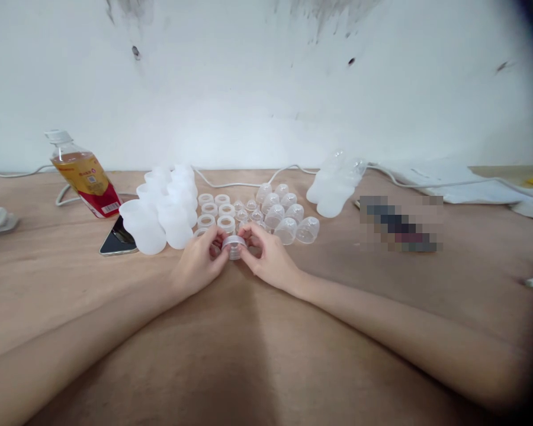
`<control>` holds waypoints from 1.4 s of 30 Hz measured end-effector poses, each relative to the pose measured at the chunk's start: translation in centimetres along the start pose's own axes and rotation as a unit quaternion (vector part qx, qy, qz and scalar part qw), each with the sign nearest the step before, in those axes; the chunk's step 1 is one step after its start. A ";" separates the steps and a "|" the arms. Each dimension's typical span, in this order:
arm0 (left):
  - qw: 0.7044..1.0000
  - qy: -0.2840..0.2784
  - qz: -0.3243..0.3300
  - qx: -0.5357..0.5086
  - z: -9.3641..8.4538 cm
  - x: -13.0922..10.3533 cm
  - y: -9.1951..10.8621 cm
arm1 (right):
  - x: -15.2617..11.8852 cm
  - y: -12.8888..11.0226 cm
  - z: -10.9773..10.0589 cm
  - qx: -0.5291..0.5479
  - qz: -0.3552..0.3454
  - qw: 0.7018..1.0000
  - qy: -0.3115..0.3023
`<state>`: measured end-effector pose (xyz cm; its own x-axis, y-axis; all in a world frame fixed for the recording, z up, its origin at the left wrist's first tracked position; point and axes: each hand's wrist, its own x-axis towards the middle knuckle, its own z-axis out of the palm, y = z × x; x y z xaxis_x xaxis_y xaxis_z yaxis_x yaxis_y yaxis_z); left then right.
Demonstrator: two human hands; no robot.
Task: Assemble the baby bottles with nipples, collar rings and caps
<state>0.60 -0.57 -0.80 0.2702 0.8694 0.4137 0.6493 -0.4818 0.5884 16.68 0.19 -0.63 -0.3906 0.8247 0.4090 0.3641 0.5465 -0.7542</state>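
Fingertips of my left hand (199, 260) and my right hand (273, 257) pinch a small translucent screw ring (234, 247) from both sides, low over the wooden table. Both hands are closed on it. Just beyond them stand several similar rings (209, 209) in rows. Small clear teats (251, 205) sit beside those rings, partly hidden behind my fingers. To their right are several clear dome caps (286, 231). On the left, frosted white baby bottle bodies (149, 228) stand grouped close together.
Capped bottles (333, 190) stand at the back right. A drink bottle (89, 180) and a phone (118, 239) are at the left. A white cable (231, 185) runs along the wall. White plastic sheeting (453, 183) and a blurred-out item (400, 225) lie at the right.
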 end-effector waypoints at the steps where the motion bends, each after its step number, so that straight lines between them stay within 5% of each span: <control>1: 1.000 0.001 0.000 0.002 0.0 -0.1 0.0 | -0.1 0.0 0.0 0.007 -0.004 1.000 -0.001; 27: 0.997 -0.036 0.019 0.067 0.1 -0.2 0.1 | -0.1 0.2 0.0 -0.005 -0.007 1.000 0.002; 30: 0.982 -0.026 0.084 0.169 -1.4 -0.3 1.2 | 0.0 0.5 -0.1 0.101 0.049 0.994 -0.008; 33: 0.947 0.050 0.148 0.280 -4.3 0.4 2.2 | 0.3 1.0 -0.2 0.218 0.119 0.969 -0.010; 38: 0.903 0.130 0.080 0.402 -8.6 1.9 1.3 | 0.6 0.9 -0.2 0.316 0.152 0.936 0.008; 42: 0.883 0.113 0.068 0.451 -9.2 2.1 -0.9 | 0.5 0.8 -0.1 0.322 0.133 0.937 -0.006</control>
<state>-6.00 0.70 5.94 0.3072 0.7161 0.6267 0.9511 -0.2082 -0.2283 16.85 1.07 -0.95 -0.3688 0.9155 0.1605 -0.1350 0.1181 -0.9838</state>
